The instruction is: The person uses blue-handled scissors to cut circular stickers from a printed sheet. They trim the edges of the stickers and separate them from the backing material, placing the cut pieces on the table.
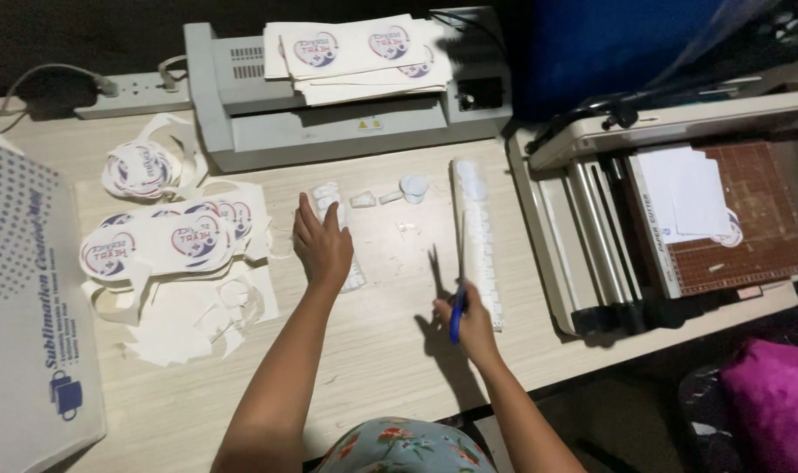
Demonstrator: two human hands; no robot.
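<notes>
**Cutting laminated strips, with plenty still uncut**

Head view: the left hand (322, 245) lies flat, fingers spread, on a narrow laminated strip (339, 235) at centre frame; the right hand (471, 322) is closed round blue-handled scissors (458, 289), blades pointing up beside a second, longer strip (478, 236) to its right; so two strips, one pair of scissors. A few small clear offcuts (388, 194) lie above, suggesting some trimming is done; printed sheets (166, 236) at left and a stack (355, 54) on the grey laminator (329, 123), upper centre, look uncut. One paper cutter (679, 219) sits at right.
</notes>
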